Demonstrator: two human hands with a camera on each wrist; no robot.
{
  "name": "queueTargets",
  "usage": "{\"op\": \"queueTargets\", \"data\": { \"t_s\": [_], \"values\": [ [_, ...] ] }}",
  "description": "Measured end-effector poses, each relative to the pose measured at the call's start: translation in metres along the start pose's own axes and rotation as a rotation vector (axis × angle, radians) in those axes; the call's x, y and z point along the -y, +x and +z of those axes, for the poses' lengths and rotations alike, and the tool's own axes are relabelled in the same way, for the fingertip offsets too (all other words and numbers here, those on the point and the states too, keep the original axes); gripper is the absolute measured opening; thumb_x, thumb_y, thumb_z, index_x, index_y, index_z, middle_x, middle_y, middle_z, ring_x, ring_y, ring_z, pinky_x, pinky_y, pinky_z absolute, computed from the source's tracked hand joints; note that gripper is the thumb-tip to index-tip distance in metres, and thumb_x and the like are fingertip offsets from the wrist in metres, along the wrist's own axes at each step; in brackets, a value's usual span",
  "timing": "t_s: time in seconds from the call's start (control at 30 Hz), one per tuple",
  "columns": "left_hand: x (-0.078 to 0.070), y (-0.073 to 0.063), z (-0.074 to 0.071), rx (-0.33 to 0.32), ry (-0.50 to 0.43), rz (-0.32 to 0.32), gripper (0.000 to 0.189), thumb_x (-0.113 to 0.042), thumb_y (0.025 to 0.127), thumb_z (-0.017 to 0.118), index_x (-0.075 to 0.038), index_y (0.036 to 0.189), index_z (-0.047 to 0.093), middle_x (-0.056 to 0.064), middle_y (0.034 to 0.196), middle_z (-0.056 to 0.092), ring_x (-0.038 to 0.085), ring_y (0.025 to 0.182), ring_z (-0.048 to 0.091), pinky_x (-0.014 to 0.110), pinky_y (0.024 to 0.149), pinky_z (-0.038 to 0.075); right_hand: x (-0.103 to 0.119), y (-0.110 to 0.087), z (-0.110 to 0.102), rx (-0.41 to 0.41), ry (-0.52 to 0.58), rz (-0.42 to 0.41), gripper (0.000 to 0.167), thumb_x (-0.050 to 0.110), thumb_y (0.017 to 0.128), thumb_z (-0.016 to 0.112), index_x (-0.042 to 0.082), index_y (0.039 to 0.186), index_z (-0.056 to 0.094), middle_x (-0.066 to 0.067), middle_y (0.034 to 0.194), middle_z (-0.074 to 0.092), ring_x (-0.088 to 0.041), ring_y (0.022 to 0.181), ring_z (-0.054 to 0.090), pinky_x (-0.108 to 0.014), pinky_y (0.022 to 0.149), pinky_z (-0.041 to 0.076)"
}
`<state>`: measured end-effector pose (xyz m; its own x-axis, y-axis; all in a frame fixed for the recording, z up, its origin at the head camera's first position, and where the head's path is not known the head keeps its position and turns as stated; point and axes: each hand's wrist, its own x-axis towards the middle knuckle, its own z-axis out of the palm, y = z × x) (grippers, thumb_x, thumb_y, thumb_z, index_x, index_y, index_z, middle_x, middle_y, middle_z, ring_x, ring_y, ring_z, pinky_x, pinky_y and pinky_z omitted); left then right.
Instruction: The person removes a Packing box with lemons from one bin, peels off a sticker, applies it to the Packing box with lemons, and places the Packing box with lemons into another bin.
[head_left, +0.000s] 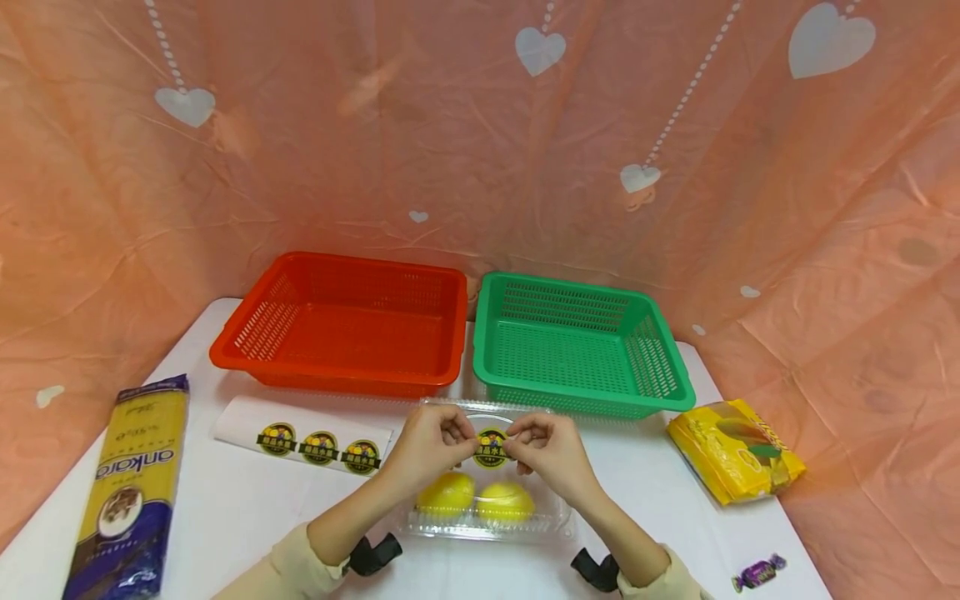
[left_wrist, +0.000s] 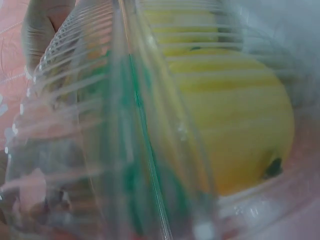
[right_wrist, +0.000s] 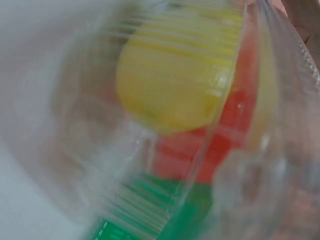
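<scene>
Cream sleeves [head_left: 288, 567] at the near edge, over a white table [head_left: 637, 467]. Just beyond, a clear box [head_left: 552, 510] with two yellow fruits [head_left: 446, 494] in its near half. Over its far half, locate a round label [head_left: 491, 448], directly between left hand [head_left: 435, 437] and right hand [head_left: 553, 452]. Note lettering axis: across the box, left to right. Treat both hands as equally near. Find each curled to a pinch, apparently on one label edge. Cannot tell contact between label and box. Farther out: red basket [head_left: 337, 377] left, green basket [head_left: 570, 395] right.

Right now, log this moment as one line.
left hand: pinches round sticker | right hand: pinches round sticker | clear box: beneath, two yellow fruits inside
</scene>
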<state>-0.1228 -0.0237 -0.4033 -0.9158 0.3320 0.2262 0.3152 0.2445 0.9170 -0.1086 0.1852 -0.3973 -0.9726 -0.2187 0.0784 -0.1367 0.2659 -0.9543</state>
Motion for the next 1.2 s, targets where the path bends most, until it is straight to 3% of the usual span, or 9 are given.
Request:
{"op": "queueTargets", "data": {
  "t_s": [0.13, 0.4, 0.57, 0.93, 1.07, 1.2],
  "values": [
    [0.002, 0.003, -0.001, 0.019, 0.005, 0.012, 0.009, 0.006, 0.079, 0.073, 0.0, 0.076, 0.067, 0.002, 0.067, 0.063, 0.011, 0.053, 0.059, 0.024, 0.05, 0.054, -0.001, 0.004, 0.0, 0.024, -0.025, -0.009, 0.014, -0.007, 0.083, 0.072, -0.014, 0.094, 0.066, -0.016, 0.073, 0.068, -0.011, 0.051, 0.06, -0.024, 0.052, 0.055],
    [0.003, 0.004, -0.009, 0.128, -0.045, -0.102, 0.01, 0.004, 0.084, 0.073, 0.002, 0.079, 0.065, 0.003, 0.067, 0.063, 0.013, 0.052, 0.059, 0.024, 0.051, 0.054, 0.001, 0.005, 0.0, 0.064, -0.04, 0.0, 0.015, -0.007, 0.083, 0.072, -0.013, 0.095, 0.065, -0.014, 0.071, 0.067, -0.01, 0.051, 0.058, -0.022, 0.051, 0.053],
    [0.004, 0.009, -0.012, 0.179, -0.045, -0.107, 0.009, 0.006, 0.084, 0.072, 0.003, 0.078, 0.065, 0.003, 0.065, 0.064, 0.013, 0.051, 0.059, 0.024, 0.05, 0.054, 0.001, 0.006, 0.0, 0.075, -0.053, -0.022, 0.015, -0.008, 0.083, 0.072, -0.014, 0.095, 0.065, -0.014, 0.069, 0.066, -0.01, 0.049, 0.057, -0.02, 0.048, 0.049],
    [0.007, 0.011, -0.007, 0.141, 0.026, -0.079, 0.012, 0.007, 0.081, 0.074, 0.0, 0.075, 0.065, 0.001, 0.062, 0.063, 0.015, 0.049, 0.06, 0.024, 0.048, 0.053, 0.001, 0.006, 0.001, 0.063, -0.093, -0.051, 0.014, -0.009, 0.082, 0.073, -0.012, 0.094, 0.066, -0.015, 0.07, 0.067, -0.011, 0.049, 0.055, -0.021, 0.045, 0.046],
    [0.008, 0.011, -0.005, 0.122, 0.037, -0.043, 0.012, 0.008, 0.08, 0.074, 0.0, 0.076, 0.065, 0.001, 0.064, 0.063, 0.019, 0.051, 0.062, 0.024, 0.048, 0.054, -0.002, 0.006, 0.002, 0.023, -0.165, -0.087, 0.013, -0.008, 0.08, 0.075, -0.008, 0.092, 0.068, -0.011, 0.07, 0.067, -0.007, 0.053, 0.052, -0.018, 0.049, 0.044],
    [0.01, 0.009, -0.004, 0.1, 0.064, 0.002, 0.013, 0.009, 0.08, 0.074, -0.001, 0.076, 0.066, 0.001, 0.067, 0.063, 0.014, 0.054, 0.061, 0.023, 0.052, 0.055, -0.003, 0.004, 0.005, -0.034, -0.264, -0.094, 0.013, -0.006, 0.079, 0.077, -0.001, 0.089, 0.07, -0.003, 0.07, 0.066, -0.005, 0.055, 0.05, -0.019, 0.051, 0.042]
  ]
}}
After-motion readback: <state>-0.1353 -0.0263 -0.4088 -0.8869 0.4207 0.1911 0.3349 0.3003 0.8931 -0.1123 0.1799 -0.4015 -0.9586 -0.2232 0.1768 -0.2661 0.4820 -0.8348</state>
